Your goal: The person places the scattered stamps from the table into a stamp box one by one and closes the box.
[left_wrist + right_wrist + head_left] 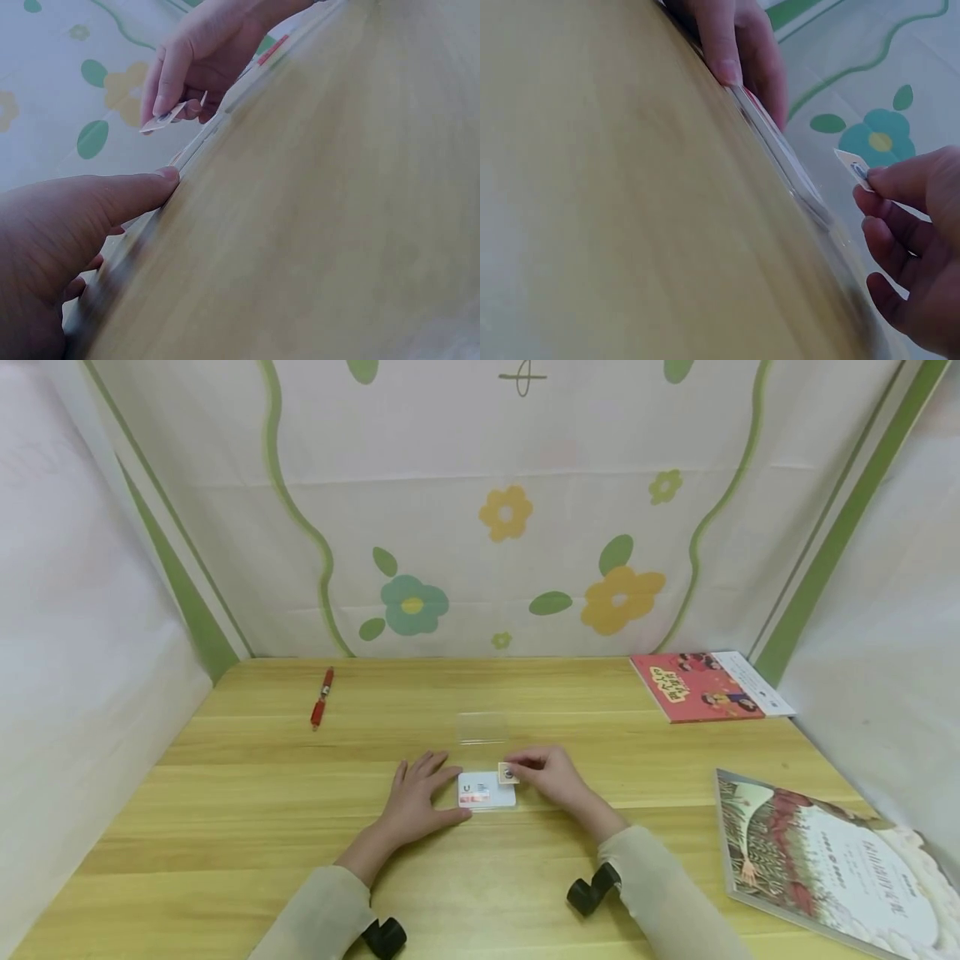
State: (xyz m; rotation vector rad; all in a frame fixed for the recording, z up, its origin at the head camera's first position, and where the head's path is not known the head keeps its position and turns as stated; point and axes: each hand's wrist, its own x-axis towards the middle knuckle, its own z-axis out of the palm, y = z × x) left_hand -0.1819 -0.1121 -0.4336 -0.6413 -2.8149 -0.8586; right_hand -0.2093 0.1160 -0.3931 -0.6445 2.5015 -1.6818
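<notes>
A flat white rectangular case with printed marks and a red patch, possibly a stack of cards in a clear box, lies on the table. My left hand holds its left end, thumb at the near edge and index finger at the far corner. My right hand pinches a small square card with a dark printed figure between thumb and index finger. In the right wrist view this card is raised above the case, apart from it. The right hand's other fingers are curled loosely.
A clear plastic piece lies just behind the case. Back left lies a red pen. A red book sits at the back right, and a larger illustrated book at the right edge. A flowered cloth hangs behind the table.
</notes>
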